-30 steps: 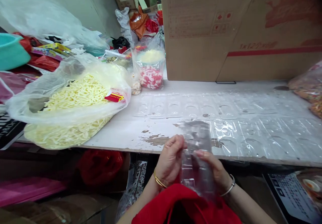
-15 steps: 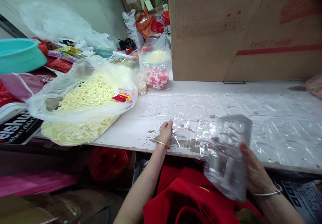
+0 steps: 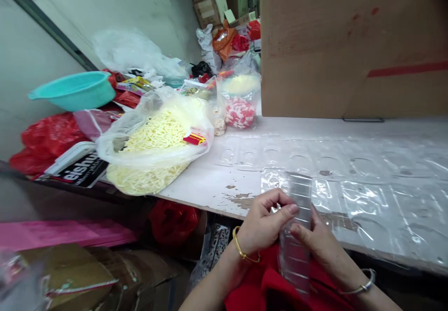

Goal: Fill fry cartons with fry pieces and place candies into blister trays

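A stack of clear plastic blister trays (image 3: 296,262) stands on edge in front of my body, over the front edge of the table. My left hand (image 3: 268,217) pinches its left side, with thumb and fingers bent at the upper part. Around the right side is my right hand (image 3: 318,238), its thumb lying across the near face and its fingers hidden behind. Beyond the stack, clear blister trays (image 3: 371,196) lie in rows on the white tabletop (image 3: 213,185). Reflections blur where one tray ends and another begins.
Left on the table sits an open plastic bag of pale yellow sticks (image 3: 154,134). Behind it are a bag of pink-and-white pieces (image 3: 241,113) and a turquoise basin (image 3: 77,92). A large cardboard box (image 3: 315,50) stands along the back right.
My left hand has left the tray on the table and come to the stack. My right hand has brought the stack inward and turned it edge-on. The view has shifted left.
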Tool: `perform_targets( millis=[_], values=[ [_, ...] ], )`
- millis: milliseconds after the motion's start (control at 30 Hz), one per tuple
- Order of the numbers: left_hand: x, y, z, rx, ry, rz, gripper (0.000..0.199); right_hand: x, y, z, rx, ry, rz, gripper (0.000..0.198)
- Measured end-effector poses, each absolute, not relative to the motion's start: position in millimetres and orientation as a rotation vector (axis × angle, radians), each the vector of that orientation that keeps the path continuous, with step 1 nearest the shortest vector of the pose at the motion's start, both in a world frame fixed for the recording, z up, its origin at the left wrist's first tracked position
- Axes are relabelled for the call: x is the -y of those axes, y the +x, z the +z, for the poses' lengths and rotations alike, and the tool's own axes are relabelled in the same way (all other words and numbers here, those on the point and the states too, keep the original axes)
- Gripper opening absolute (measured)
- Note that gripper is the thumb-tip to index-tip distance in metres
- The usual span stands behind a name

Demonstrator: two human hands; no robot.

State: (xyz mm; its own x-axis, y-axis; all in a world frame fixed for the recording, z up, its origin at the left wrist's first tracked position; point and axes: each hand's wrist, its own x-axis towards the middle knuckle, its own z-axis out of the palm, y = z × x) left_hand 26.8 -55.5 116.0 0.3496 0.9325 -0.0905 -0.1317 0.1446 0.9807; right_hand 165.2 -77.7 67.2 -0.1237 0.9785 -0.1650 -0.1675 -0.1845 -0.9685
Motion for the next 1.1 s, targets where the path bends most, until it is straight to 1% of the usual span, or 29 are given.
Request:
perform_targets(
  millis=[200,300,400,467,567,667,767,833,900,967,1033,1100],
  values=[
    [60.3,31.4,97.1,-0.848,0.724,1.107,0.034,83.6,151.9,68.6,0.909,-1.179,1.619,0.069],
    [55.7,15.6,95.2,-0.803,0.607,1.207,0.037,86.3,150.6,78.2,0.683,-1.133,1.784,0.053],
    [39.1,-27.5,87.8,-0.895,0.618,1.342,0.03,83.4,165.0,85.0,0.394,-1.109,1.853,0.041],
    [24.1,-62.3,74.8,-1.008,0.634,1.346,0.028,79.3,180.0,87.0,0.276,-1.128,1.816,0.039],
    [2.5,-99.2,43.1,-1.065,0.622,1.152,0.035,74.4,194.9,87.6,0.246,-1.168,1.776,0.038],
    [-15.7,-104.2,7.5,-1.092,0.61,1.088,0.039,74.9,190.9,84.8,0.35,-1.205,1.807,0.041],
    [-26.9,-89.8,-10.5,-1.277,0.674,1.177,0.039,79.1,174.5,78.7,0.516,-1.216,1.838,0.051],
    [-24.5,-79.1,-3.4,-1.444,0.788,1.32,0.039,81.0,162.2,74.6,0.633,-1.223,1.793,0.058],
    [-10.7,-69.3,18.9,-1.463,0.95,1.407,0.038,80.6,150.9,72.0,0.763,-1.247,1.703,0.065],
    [12.2,-58.9,49.3,-1.284,1.102,1.302,0.029,77.9,141.0,71.0,0.902,-1.257,1.619,0.07],
    [37.3,-47.0,77.8,-1.038,1.167,1.097,0.028,74.5,132.6,70.6,1.034,-1.232,1.58,0.076],
    [57.0,-35.1,96.3,-0.912,1.124,1.014,0.026,72.0,125.7,70.4,1.119,-1.2,1.589,0.082]
  ],
)
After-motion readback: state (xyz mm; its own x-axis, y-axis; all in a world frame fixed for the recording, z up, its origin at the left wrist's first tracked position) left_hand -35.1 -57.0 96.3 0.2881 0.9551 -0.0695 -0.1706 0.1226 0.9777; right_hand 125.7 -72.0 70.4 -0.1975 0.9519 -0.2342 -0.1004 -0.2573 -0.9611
